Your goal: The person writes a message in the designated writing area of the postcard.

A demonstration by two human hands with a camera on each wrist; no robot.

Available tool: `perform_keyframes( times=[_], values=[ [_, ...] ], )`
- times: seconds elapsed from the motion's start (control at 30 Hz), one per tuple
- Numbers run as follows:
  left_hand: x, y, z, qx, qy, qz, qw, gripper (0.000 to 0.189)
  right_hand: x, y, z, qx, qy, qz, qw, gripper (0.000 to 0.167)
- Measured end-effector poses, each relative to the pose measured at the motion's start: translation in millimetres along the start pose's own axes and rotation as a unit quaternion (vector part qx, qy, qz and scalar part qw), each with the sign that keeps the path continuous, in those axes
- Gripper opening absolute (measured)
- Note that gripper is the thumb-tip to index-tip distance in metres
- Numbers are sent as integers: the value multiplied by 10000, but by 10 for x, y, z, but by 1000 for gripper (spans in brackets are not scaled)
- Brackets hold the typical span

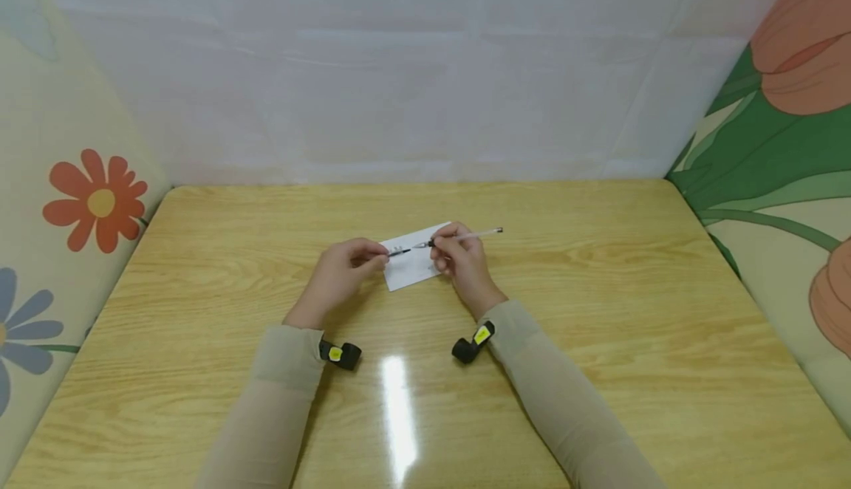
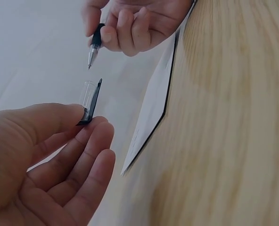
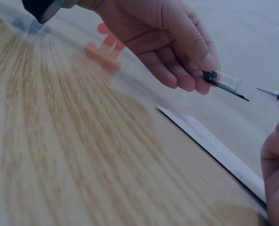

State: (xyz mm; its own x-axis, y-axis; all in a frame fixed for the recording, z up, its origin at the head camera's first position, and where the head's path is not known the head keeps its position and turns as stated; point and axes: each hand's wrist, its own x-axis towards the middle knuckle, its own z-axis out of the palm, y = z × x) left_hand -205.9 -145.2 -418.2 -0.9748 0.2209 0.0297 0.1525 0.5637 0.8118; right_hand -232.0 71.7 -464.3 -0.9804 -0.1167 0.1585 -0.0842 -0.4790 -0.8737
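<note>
Between thumb and fingers, my left hand (image 1: 343, 273) pinches a clear pen cap (image 2: 88, 96) with a black clip. The cap's open end faces the pen. My right hand (image 1: 467, 267) grips a clear-barrelled pen (image 1: 482, 233) by its black grip section, with the bare metal tip (image 2: 91, 57) pointing at the cap. A small gap separates tip and cap in both wrist views. Beneath the hands lies a white card or pad (image 1: 407, 275) with a dark edge and small marks on its face.
The wooden table (image 1: 598, 326) runs back to a white sheet (image 1: 399, 90). Flowered panels stand at left (image 1: 100, 127) and right (image 1: 784, 164). Black straps with small cameras sit on both wrists. A bright light reflection lies on the tabletop near the front.
</note>
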Motion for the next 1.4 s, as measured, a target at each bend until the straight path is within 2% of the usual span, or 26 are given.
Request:
perform_keyframes(
  times=[0.2, 0.47, 1.03, 1.4],
  values=[
    [0, 10, 18, -141, -54, -16, 9999, 21, -3, -12, 4, 3, -209, 88, 9997, 4],
    [6, -6, 51, -205, -88, 42, 9997, 20, -16, -25, 12, -139, -307, 278, 9990, 11],
    [4, 35, 69, -305, -174, 152, 9993, 21, -11, -21, 21, -483, -450, 416, 9970, 9],
    [-8, 66, 59, -1054, -392, 68, 9936, 24, -7, -5, 4, -590, -475, 299, 9967, 10]
  ],
)
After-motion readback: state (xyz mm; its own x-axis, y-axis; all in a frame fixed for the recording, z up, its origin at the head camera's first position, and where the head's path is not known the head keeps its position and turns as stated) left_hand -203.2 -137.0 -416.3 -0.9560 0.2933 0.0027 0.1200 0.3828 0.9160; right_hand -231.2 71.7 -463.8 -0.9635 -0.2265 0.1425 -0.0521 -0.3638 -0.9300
